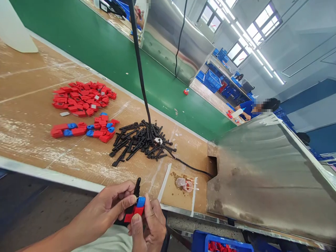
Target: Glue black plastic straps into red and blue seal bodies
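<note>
Close to the table's front edge, my left hand is closed on a black toy gun, its slim end sticking up past the fingertips. My right hand pinches a toy arm piece, red below with a blue fist on top. The two parts meet between my fingers; whether they are joined is hidden. Beyond my hands lies a heap of similar black toy guns. To its left several red-and-blue arm pieces lie in a cluster, with a pile of red parts behind them.
A black cable hangs down into the black heap. Small plastic cups with cotton swabs stand on a taped cardboard patch. A metal enclosure rises at right. Below the edge is a blue bin. A person works farther back.
</note>
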Motion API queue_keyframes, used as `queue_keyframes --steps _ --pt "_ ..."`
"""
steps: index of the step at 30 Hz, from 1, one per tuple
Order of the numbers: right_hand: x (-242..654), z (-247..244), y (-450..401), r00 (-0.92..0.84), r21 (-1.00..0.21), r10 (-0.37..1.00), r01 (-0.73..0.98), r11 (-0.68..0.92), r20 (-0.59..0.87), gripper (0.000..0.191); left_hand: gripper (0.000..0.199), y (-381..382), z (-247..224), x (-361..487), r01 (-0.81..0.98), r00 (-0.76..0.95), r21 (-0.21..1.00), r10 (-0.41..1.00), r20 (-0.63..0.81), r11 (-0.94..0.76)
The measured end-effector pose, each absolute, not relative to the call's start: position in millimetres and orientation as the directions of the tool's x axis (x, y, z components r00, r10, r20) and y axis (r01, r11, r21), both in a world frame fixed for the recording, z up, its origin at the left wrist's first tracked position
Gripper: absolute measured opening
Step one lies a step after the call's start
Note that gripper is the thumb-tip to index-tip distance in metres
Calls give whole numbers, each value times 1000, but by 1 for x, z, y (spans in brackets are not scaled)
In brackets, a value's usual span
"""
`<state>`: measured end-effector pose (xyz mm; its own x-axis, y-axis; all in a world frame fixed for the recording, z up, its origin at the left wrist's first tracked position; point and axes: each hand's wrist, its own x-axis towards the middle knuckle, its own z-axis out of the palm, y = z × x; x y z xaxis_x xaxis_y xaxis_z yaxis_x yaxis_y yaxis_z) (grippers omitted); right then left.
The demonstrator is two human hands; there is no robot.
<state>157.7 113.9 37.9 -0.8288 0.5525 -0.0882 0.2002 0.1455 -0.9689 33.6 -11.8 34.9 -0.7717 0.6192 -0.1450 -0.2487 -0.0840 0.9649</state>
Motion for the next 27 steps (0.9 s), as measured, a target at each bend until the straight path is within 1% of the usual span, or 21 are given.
queue_keyframes --steps 5,8,12,16,19,21,25,27 --pt "155 43 110 -831 -957 556 163 240 -2 41 60 -24 34 36 -337 -729 941 640 -241 -29" --pt "159 47 104 -820 -950 572 183 252 -6 38 60 -27 37 36 -328 -716 944 658 -235 -19" --pt "164 45 98 -766 -947 642 189 261 24 40 59 -23 31 35 -332 -719 942 657 -226 -40" --pt "163 42 101 -781 -949 622 156 274 51 40 61 -17 29 37 -314 -764 945 616 -193 -94" --pt "159 42 106 -810 -953 585 150 264 35 43 63 -15 37 40 -323 -801 945 545 -247 -48" --pt "158 41 109 -825 -963 564 147 227 7 44 64 -13 40 42 -318 -820 948 506 -268 -13" --pt "157 34 110 -845 -979 532 147 141 -50 48 62 -11 28 44 -182 -857 983 492 -151 -16" --pt "155 32 111 -854 -982 517 139 129 -53 48 58 -10 20 44 -125 -867 992 487 -101 -18"
